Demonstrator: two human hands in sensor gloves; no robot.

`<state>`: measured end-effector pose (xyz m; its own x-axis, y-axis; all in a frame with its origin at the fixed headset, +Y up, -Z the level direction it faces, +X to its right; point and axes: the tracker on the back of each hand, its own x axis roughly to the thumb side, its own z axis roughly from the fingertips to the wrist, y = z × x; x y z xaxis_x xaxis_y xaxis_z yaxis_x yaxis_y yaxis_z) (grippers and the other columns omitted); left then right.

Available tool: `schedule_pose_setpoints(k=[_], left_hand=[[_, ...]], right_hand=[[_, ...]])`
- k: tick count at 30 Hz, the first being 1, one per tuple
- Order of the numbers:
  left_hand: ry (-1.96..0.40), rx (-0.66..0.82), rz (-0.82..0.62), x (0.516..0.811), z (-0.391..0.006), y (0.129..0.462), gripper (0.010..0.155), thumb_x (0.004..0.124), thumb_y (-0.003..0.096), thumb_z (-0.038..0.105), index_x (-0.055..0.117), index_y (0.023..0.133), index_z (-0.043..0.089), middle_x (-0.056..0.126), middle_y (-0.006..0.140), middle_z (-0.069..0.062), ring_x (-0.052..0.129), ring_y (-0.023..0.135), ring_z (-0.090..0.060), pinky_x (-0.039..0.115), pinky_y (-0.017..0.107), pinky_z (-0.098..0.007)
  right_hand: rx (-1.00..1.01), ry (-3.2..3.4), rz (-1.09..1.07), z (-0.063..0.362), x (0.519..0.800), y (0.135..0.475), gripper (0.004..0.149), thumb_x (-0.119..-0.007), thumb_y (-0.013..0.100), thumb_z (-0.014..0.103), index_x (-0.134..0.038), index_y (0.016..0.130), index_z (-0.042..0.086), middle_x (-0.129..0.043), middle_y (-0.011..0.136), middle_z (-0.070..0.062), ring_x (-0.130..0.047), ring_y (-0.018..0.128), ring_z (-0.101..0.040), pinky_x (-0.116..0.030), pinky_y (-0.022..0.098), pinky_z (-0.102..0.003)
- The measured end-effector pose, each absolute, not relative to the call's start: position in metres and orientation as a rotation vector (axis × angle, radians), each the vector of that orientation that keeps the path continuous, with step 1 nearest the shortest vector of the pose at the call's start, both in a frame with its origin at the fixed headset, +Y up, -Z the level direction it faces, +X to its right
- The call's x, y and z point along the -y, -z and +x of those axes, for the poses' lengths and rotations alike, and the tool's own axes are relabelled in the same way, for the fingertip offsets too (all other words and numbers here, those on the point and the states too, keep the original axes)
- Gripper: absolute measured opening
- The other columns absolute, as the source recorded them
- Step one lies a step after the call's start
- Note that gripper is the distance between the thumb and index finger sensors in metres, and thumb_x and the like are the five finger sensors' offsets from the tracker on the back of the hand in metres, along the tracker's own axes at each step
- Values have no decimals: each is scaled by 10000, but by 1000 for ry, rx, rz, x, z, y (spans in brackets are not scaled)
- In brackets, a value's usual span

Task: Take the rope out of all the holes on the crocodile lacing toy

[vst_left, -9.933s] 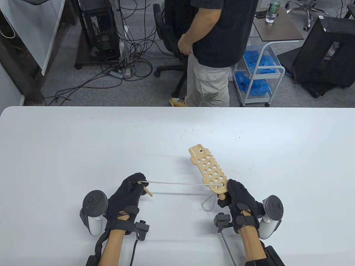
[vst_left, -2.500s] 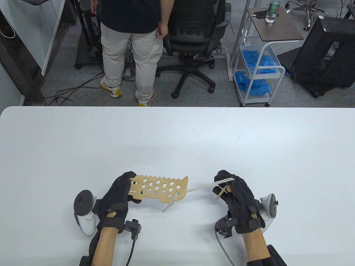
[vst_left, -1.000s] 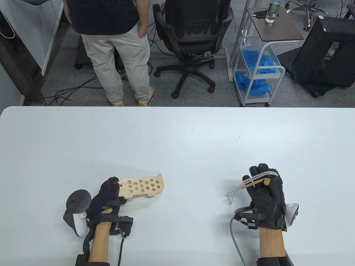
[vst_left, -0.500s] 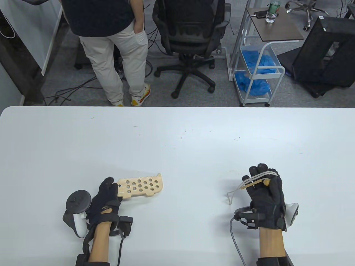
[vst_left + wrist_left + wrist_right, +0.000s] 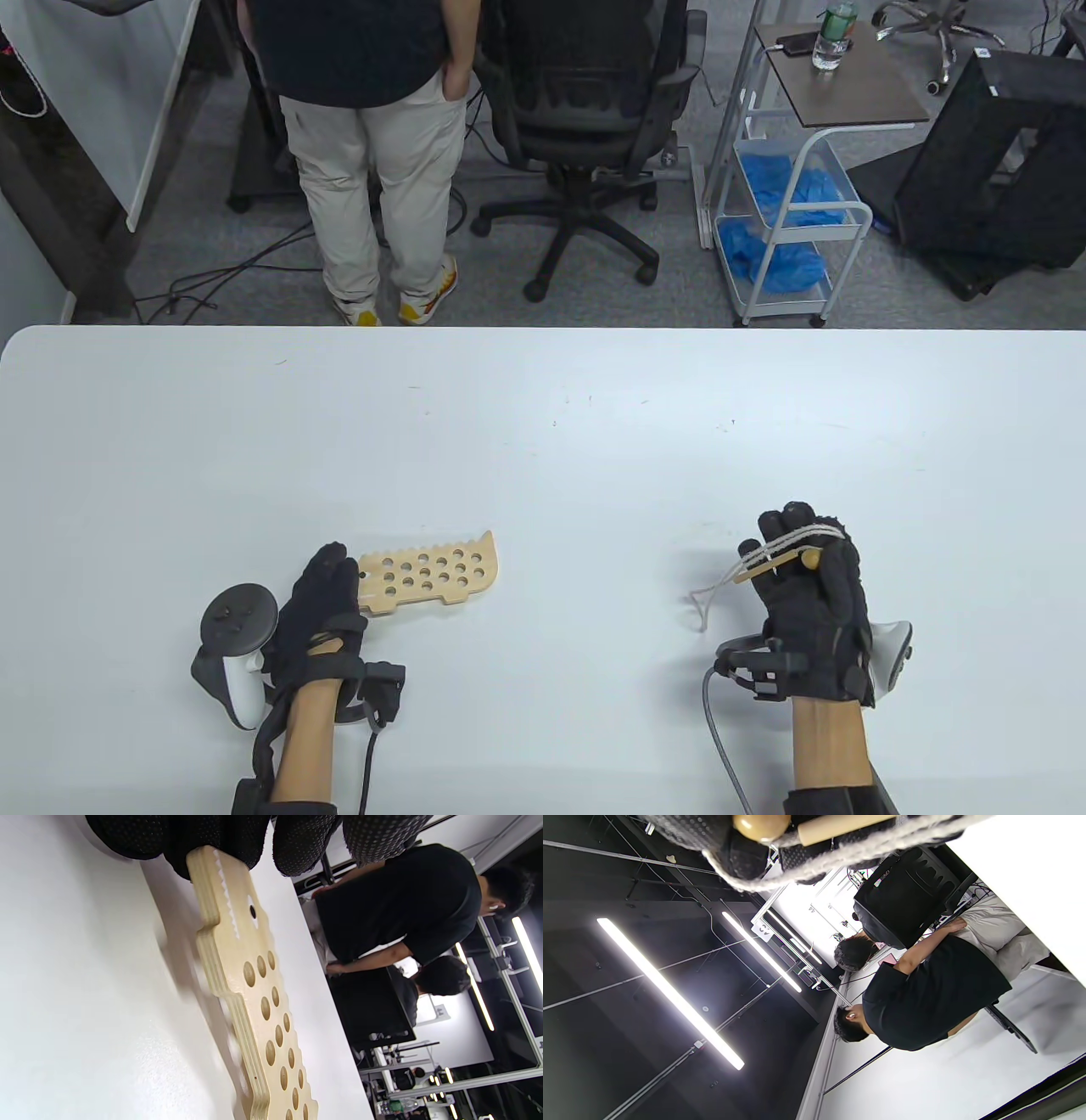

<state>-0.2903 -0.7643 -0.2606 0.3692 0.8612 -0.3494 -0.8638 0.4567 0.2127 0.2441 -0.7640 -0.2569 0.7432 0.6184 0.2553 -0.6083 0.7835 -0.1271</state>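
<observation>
The wooden crocodile lacing toy [image 5: 428,576] lies flat on the white table [image 5: 543,407] at lower left, all its holes bare of rope. My left hand [image 5: 327,594] grips its snout end; in the left wrist view the gloved fingers [image 5: 297,844] curl over that end of the toy [image 5: 254,1014]. My right hand [image 5: 806,569] is at lower right, curled round the white rope [image 5: 793,539] wound over its fingers and the wooden needle [image 5: 776,564]. A loose rope loop [image 5: 704,598] hangs down to the table. The right wrist view shows the rope [image 5: 840,855] and needle [image 5: 840,825] against the glove.
A person in a black shirt and beige trousers [image 5: 373,153] stands beyond the table's far edge, beside an office chair [image 5: 585,110]. A white cart with blue bags [image 5: 785,221] stands further right. Glove cables trail off the near edge.
The rope came fully out of the toy over the last seconds. Since half a second ago both hands stay nearly still; the person behind the table shifted slightly right.
</observation>
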Motion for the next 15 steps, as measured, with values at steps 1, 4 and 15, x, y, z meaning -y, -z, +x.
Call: schedule_pose_setpoints(k=[1,4,15], left_hand=[[-1095,-443,-2,764,-290,261,642,676,540,459,615,1101,151,603,1124,-257,660,957,-477,645,659,-623],[-1111,-430,-12,765,-289,262,642,674,539,461,620,1098,151,616,1119,-252,664,958,-471,652,657,-618],[-1078,-353,5,757,-279,262,645,664,542,473,613,1101,155,602,1128,-240,649,970,-467,638,666,-624]], right_hand=[[294,-695,-40,244,763,257,375,-696,543,351,-703,884,195,-661,1030,-130,-603,938,-452,-518,647,-689],[306,-788,-55,247,760,255,375,-698,541,349,-706,882,193,-652,1032,-139,-587,938,-462,-515,644,-690],[412,-1583,-241,253,733,247,373,-734,506,321,-758,845,169,-545,1063,-209,-431,954,-546,-407,630,-747]])
